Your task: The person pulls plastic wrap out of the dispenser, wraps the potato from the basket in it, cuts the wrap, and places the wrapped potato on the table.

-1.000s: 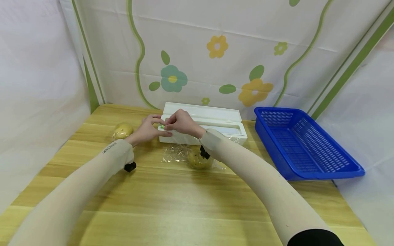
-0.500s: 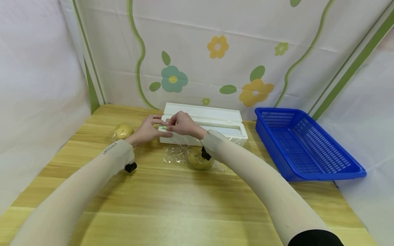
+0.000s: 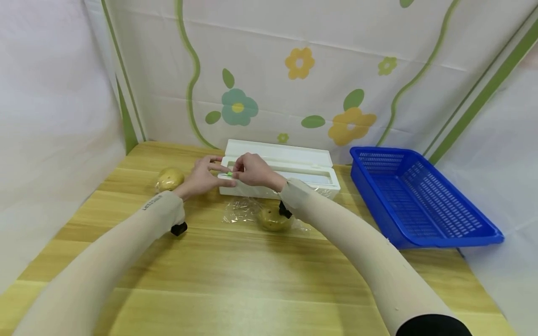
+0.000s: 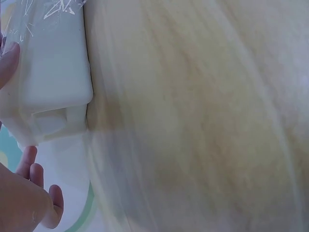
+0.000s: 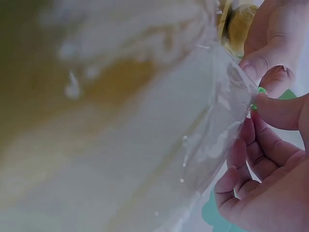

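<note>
A long white cling film dispenser (image 3: 248, 190) lies at the back of the table, its lid (image 3: 277, 151) tipped back. My left hand (image 3: 203, 176) holds its left end, with the thumb on the front face. My right hand (image 3: 256, 170) pinches a small green slider (image 3: 230, 174) at the dispenser's left front edge. In the right wrist view, clear film (image 5: 203, 145) stretches up to the slider. The film (image 3: 241, 210) hangs over the front onto the table and around a potato (image 3: 273, 219), which sits below my right wrist.
Another potato, film-wrapped (image 3: 169, 178), sits left of my left hand. A blue plastic basket (image 3: 420, 242) stands on the right side of the wooden table (image 3: 235, 280). A patterned cloth (image 3: 269, 93) hangs behind the dispenser.
My right hand and the green slider have shifted slightly right along the dispenser's edge. The left hand keeps its hold on the left end, and the potatoes lie where they were.
</note>
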`<state>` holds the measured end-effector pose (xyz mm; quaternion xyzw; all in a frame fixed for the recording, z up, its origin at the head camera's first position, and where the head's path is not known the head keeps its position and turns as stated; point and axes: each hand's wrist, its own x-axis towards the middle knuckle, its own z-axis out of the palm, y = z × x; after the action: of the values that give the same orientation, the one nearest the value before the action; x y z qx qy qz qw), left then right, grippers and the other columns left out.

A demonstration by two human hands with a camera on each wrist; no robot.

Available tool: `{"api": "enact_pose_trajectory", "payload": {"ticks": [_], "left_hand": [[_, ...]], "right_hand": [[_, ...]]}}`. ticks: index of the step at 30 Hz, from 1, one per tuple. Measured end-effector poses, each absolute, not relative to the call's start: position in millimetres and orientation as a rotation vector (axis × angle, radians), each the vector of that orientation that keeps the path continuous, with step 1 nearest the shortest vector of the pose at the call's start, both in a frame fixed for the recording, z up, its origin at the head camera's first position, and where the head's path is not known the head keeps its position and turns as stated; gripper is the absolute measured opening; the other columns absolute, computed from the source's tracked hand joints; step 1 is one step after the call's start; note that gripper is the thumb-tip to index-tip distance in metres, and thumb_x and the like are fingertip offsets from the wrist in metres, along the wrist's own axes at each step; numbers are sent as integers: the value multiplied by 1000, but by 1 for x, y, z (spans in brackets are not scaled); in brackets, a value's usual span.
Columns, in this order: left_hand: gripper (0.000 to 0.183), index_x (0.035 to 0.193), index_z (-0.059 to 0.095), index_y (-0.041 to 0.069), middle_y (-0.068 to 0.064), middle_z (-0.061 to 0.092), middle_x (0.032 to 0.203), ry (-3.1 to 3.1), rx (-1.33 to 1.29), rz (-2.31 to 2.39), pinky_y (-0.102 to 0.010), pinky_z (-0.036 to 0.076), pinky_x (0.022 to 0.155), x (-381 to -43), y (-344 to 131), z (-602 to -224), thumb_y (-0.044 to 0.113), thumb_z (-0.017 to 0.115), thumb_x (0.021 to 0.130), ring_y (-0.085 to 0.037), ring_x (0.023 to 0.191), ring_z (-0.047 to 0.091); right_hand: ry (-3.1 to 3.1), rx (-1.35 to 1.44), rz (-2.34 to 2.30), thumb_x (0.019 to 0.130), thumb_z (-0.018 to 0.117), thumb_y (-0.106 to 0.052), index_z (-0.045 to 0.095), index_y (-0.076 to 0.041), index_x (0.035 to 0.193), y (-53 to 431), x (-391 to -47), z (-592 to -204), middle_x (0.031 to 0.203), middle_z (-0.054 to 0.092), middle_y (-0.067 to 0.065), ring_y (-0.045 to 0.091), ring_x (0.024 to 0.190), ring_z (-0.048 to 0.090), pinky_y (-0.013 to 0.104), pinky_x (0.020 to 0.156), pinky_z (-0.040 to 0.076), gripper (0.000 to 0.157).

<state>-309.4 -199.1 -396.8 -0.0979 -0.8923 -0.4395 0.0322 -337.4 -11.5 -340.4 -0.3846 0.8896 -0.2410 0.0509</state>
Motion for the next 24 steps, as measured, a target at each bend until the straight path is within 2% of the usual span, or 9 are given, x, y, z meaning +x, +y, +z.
{"api": "enact_pose_trajectory", "payload": {"ticks": [7, 24], "left_hand": [[48, 96, 67, 26, 11, 44, 128, -2714, -297, -1348, -52, 12, 95, -310, -198, -398, 53, 77, 57, -21, 123, 17], [44, 93, 68, 24, 4, 41, 132, -2699, -340, -1310, -52, 9, 93, -306, -196, -395, 51, 77, 59, -24, 122, 17]], "right_hand": [[2736, -1170, -664, 84, 58, -9, 66, -9, 79, -8, -336, -340, 68, 60, -3, 13, 56, 51, 24, 57, 42, 10], [2836, -1202, -513, 84, 59, -15, 64, -14, 79, -2, -334, -344, 74, 57, -6, 10, 63, 52, 26, 56, 43, 7]]}}
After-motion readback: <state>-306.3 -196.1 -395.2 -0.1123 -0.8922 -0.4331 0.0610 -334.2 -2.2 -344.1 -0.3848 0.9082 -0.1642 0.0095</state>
